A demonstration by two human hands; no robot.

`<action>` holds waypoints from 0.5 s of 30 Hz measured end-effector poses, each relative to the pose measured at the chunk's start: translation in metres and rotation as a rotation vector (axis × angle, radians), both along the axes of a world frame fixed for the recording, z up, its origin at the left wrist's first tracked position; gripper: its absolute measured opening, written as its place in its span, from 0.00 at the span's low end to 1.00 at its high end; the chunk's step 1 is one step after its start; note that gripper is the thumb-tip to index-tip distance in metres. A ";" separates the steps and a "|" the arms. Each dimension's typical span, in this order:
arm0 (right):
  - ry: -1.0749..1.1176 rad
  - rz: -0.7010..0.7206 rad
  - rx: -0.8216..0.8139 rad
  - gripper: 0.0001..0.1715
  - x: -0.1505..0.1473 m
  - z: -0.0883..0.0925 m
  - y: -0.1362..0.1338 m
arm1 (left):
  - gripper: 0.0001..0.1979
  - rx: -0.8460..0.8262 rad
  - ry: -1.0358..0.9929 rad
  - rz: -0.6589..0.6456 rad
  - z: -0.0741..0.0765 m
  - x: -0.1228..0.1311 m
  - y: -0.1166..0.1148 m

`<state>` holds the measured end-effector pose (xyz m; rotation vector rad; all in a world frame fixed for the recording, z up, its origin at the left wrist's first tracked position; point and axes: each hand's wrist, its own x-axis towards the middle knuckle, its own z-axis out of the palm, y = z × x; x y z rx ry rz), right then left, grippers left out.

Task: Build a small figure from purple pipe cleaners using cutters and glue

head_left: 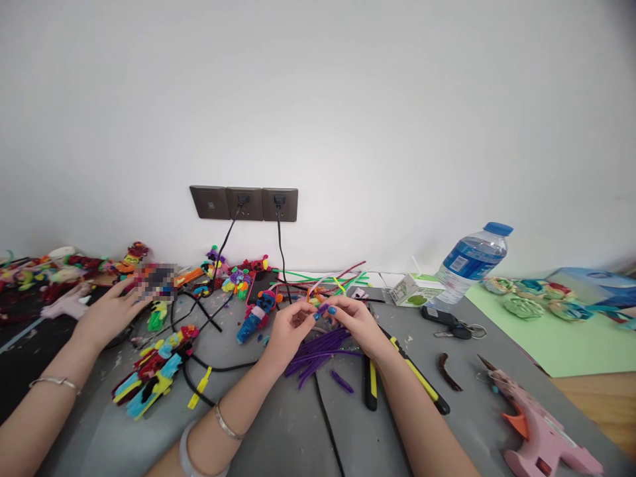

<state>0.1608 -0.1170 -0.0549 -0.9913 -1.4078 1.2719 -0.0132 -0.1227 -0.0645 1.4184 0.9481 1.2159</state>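
Observation:
At the middle of the table, my left hand (289, 331) and my right hand (362, 326) meet fingertip to fingertip. Between them they pinch a small twisted purple pipe cleaner (323, 309), partly covered by the fingers. Beneath my hands lies a loose pile of purple pipe cleaners (315, 356), with a short purple piece (342, 381) apart from it in front. Beside my right wrist lie tools with black and yellow handles (370, 385), their heads hidden. Left of my left hand is a blue pipe-cleaner figure (254, 321).
Another person's hand (112, 311) reaches in at left, among colourful pipe-cleaner figures (154, 371). Black cables (322, 411) cross the table. On the right are a water bottle (472, 258), drink carton (416, 290), keys (460, 330) and pink glue gun (539, 424).

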 end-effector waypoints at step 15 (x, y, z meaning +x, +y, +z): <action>-0.042 -0.023 0.045 0.22 -0.002 0.002 0.000 | 0.04 -0.015 0.032 0.020 0.006 0.000 -0.006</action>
